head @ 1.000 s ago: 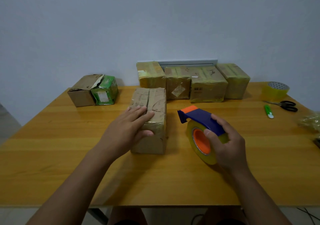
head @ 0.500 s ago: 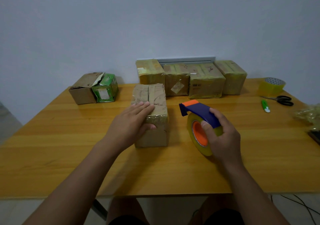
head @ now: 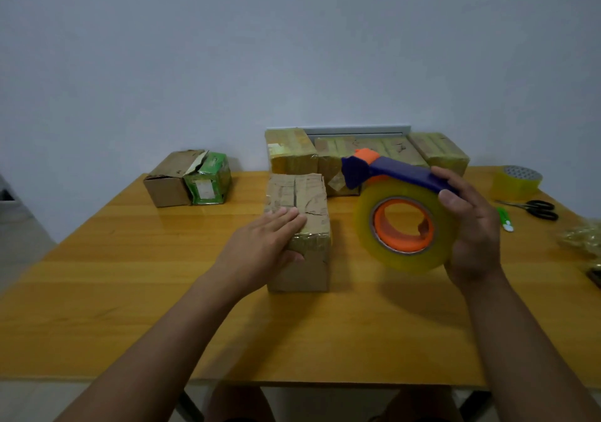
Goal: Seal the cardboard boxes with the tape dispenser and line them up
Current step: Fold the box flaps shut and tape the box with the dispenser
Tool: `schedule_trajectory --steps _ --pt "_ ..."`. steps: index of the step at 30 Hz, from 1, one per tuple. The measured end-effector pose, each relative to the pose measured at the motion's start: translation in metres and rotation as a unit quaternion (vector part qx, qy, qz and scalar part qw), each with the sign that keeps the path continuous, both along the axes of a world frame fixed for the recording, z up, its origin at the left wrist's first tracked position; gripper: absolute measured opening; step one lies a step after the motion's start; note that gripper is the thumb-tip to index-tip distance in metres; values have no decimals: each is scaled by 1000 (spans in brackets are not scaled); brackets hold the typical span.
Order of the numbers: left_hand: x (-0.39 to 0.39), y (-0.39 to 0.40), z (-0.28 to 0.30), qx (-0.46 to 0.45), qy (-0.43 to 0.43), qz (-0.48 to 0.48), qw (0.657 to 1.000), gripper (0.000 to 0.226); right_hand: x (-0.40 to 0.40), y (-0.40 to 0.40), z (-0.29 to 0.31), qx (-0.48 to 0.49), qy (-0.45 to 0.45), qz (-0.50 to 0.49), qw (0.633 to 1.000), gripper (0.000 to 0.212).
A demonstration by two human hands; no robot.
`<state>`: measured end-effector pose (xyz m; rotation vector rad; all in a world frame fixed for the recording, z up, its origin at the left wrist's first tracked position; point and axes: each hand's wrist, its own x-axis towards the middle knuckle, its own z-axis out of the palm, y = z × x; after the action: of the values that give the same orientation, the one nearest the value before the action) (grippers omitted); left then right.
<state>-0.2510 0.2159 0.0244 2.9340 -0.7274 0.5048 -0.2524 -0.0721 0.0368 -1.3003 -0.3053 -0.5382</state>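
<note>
While the left hand point(head: 270, 242) lies flat-fingered on the near end of the cardboard box point(head: 297, 229) at table centre, thumb against its front face, presumably pinning it, the right hand point(head: 471, 236) grips the tape dispenser point(head: 403, 213) at 3 o'clock of the box, raised off the table point(head: 130, 291). Cutter points toward 11 o'clock, likely readying the first strip. Sealed boxes point(head: 435, 151) line up at 12 o'clock; two unsealed boxes point(head: 188, 181) wait at 10 o'clock.

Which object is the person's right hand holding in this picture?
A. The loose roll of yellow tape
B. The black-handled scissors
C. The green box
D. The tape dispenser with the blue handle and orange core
D: the right hand grips the tape dispenser, raised beside the cardboard box, while the left hand rests flat on that box.
</note>
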Motion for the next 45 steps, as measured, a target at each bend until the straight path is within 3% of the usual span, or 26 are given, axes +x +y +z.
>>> schedule_trajectory --steps 3,5,7,9,11,13,17,22,25,30,36,39,45 --pt "-1 -3 13 0 91 14 996 73 3 10 13 19 8 68 997 34" --pt "-7 -4 26 -129 191 14 973 77 5 16 17 20 10 97 995 37" --pt "-8 -5 38 -327 191 13 925 57 8 20 17 19 12 118 993 39" --pt "-7 -7 50 -492 182 35 851 38 10 22 16 14 13 139 990 39" --pt "-4 -12 65 -583 260 43 769 50 11 25 16 8 11 156 988 39" --pt "-2 -17 74 -599 317 26 735 58 11 28 17 0 9 164 986 39" --pt "3 -19 75 -629 345 3 697 58 11 31 17 -8 13 167 986 41" --pt "5 -10 77 -652 380 -22 655 42 12 29 16 -26 17 164 986 41" --pt "4 -7 79 -644 393 -23 656 33 13 27 16 -29 22 165 986 41" --pt "3 -4 78 -607 354 7 711 37 14 25 14 -27 25 170 985 42" --pt "-1 -3 77 -620 341 -26 706 35 14 24 11 -21 24 170 985 43" --pt "-2 -4 78 -635 327 -23 699 17 14 23 10 -25 26 169 985 43" --pt "-1 -11 78 -608 288 10 740 17 11 19 8 -44 32 164 985 44"
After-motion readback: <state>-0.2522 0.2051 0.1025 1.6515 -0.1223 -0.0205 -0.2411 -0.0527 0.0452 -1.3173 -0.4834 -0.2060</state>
